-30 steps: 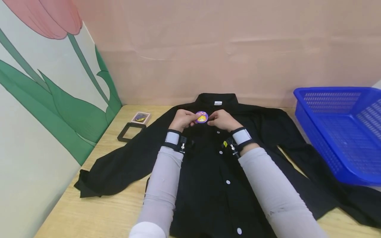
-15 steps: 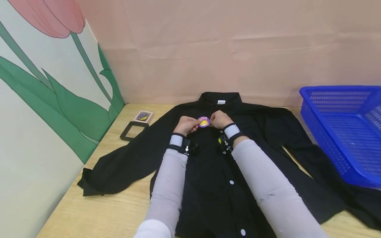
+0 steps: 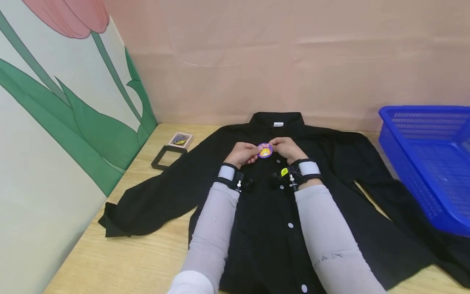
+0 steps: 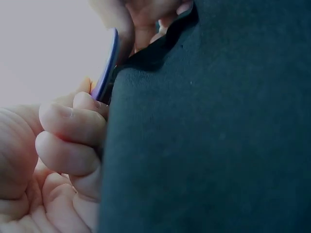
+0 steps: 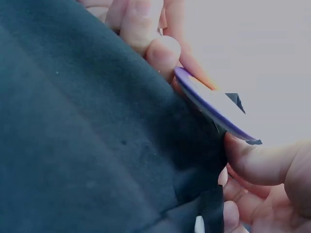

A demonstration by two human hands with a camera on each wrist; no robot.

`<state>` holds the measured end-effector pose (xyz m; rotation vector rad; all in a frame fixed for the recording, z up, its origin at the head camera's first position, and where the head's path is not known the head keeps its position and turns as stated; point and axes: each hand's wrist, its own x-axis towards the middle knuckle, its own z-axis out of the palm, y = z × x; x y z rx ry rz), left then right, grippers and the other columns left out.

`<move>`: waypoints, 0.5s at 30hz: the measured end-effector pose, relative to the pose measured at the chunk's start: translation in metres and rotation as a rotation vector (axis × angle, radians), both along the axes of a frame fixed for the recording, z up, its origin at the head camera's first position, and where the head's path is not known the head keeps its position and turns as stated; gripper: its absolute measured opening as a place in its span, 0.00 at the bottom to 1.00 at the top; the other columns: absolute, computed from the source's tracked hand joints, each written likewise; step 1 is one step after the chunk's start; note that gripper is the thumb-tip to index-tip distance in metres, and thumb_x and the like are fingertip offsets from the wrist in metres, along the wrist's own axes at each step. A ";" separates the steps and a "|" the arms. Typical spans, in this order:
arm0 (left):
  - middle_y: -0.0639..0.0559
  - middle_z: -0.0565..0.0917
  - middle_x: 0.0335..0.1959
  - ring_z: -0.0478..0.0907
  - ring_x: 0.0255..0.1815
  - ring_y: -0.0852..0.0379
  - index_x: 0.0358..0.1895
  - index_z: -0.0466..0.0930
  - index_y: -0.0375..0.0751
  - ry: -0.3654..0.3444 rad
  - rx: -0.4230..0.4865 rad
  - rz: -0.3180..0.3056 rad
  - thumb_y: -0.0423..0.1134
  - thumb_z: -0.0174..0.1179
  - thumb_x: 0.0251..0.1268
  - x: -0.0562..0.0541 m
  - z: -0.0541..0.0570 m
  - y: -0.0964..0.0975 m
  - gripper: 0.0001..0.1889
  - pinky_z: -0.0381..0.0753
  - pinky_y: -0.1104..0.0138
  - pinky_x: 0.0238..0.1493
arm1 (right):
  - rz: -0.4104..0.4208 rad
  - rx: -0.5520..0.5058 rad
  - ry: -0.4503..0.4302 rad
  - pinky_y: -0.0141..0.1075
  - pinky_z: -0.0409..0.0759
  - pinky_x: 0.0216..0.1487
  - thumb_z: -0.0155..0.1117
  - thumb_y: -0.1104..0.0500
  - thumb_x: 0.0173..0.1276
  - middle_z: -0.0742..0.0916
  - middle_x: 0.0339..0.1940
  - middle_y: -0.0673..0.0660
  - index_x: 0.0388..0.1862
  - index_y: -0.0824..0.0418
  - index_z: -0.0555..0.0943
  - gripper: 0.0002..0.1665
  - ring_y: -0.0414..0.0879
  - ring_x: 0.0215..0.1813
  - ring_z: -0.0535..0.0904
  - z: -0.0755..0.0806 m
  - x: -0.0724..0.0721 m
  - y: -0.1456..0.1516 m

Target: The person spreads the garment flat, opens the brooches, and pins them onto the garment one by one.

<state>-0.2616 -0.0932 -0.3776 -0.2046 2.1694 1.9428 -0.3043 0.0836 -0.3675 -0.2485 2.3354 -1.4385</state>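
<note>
A black shirt [image 3: 253, 212] lies spread out with its collar toward the back wall. My left hand [image 3: 242, 154] pinches a round purple button badge [image 3: 265, 152] with a yellow cartoon figure, close over the upper chest of the shirt. At the badge's right edge, my right hand [image 3: 288, 149] grips a fold of the cloth. In the right wrist view the right thumb [image 5: 257, 160] sits right at the badge's lower rim, with other fingers behind the fabric. Seen edge-on in the left wrist view, the badge [image 4: 108, 68] stands against the raised cloth. Its back is mostly hidden.
A blue plastic basket [image 3: 411, 163] stands at the right, near one sleeve. On the wooden table [image 3: 147, 261], left of the collar, are a black square frame [image 3: 158, 158] and a small pink-framed case [image 3: 180, 140]. A tulip-printed panel borders the left side.
The camera view has shifted slightly, so the scene sits further right. Both hands stay at the badge; the right fingers have closed in on the cloth at its right edge.
</note>
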 end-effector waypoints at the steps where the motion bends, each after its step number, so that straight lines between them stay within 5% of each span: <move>1: 0.55 0.75 0.16 0.69 0.14 0.68 0.47 0.81 0.27 -0.005 0.005 -0.008 0.38 0.61 0.70 0.000 -0.001 0.001 0.14 0.66 0.79 0.17 | -0.002 -0.007 -0.005 0.40 0.63 0.50 0.49 0.62 0.78 0.74 0.50 0.59 0.56 0.69 0.76 0.15 0.51 0.51 0.66 -0.001 0.001 0.001; 15: 0.55 0.77 0.17 0.69 0.14 0.67 0.43 0.82 0.28 0.016 0.008 -0.049 0.38 0.61 0.70 0.000 -0.002 0.006 0.12 0.66 0.79 0.17 | 0.046 -0.065 0.021 0.41 0.64 0.50 0.52 0.63 0.76 0.77 0.49 0.58 0.54 0.68 0.76 0.14 0.51 0.51 0.67 -0.005 -0.001 0.009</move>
